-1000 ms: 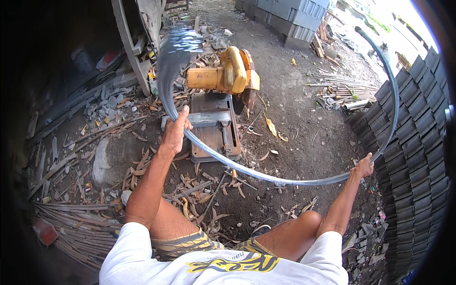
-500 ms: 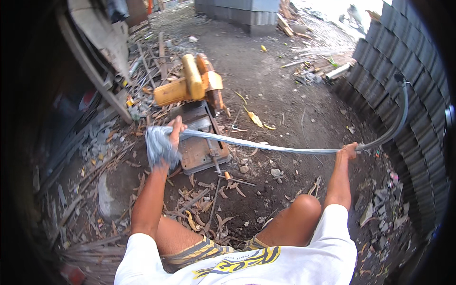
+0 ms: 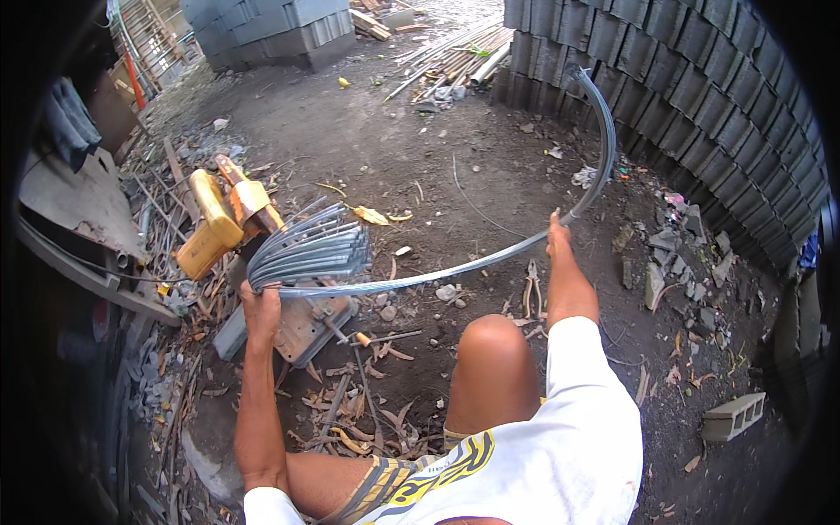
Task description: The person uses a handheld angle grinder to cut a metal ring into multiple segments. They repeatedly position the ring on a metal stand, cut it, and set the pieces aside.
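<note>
A long bundle of grey metal wire [image 3: 420, 277] stretches in a shallow curve between my hands. My left hand [image 3: 260, 306] is closed round it where the strands double back, and the folded part fans out above the hand in several loose lengths. Farther along, my right hand [image 3: 557, 234] grips the same bundle. Beyond that hand the wire arcs up and back toward a stack of blocks. Behind and below the left hand stands a yellow cut-off saw [image 3: 210, 223] on a rusty metal base [image 3: 302, 331], partly hidden by the wire. Pliers [image 3: 531, 289] lie on the ground near my right forearm.
Stacked grey concrete blocks [image 3: 665, 96] rise at the right, with another block stack [image 3: 271, 26] at the far left. Poles [image 3: 455, 57] lie at the back. Broken rubble [image 3: 678, 254] and a loose hollow block [image 3: 733, 416] are on the right. Scrap and dry leaves litter the left.
The view has swung to the right. The wire's left end, blurred and bunched at my left hand before, now stands fanned out above it. Both hands still hold the bundle.
</note>
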A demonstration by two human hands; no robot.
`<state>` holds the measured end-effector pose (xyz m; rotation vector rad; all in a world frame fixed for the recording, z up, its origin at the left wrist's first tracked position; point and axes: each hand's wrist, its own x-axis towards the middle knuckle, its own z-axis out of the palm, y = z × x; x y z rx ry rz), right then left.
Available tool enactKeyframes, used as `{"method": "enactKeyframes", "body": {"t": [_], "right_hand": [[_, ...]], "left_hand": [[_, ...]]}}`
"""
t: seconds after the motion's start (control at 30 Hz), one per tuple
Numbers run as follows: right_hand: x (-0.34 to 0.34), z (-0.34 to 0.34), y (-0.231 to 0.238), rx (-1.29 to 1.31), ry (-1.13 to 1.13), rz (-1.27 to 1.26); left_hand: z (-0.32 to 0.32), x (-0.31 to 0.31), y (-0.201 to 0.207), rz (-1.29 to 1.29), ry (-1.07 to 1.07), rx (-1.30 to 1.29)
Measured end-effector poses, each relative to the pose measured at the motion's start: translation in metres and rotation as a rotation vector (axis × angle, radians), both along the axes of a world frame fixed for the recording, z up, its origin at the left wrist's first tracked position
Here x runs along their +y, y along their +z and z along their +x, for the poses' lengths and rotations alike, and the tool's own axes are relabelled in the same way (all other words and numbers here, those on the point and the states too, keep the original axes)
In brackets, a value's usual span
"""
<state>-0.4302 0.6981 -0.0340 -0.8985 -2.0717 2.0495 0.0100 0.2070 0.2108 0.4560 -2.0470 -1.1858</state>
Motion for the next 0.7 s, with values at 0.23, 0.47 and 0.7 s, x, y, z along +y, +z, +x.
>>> {"method": "enactKeyframes", "body": {"t": [0.23, 0.47, 0.7], "right_hand": [[0.006, 0.043, 0.0, -0.236, 0.119, 0.169], [-0.01, 0.195, 0.085, 0.119, 0.663, 0.342], [-0.043, 0.343, 0.353, 0.61, 1.553, 0.62]], "left_hand": [[-0.034, 0.031, 0.052, -0.008, 0.103, -0.14], [-0.06, 0.069, 0.078, -0.354, -0.048, -0.003], [-0.11, 0.086, 0.113, -0.39, -0.118, -0.07]]}}
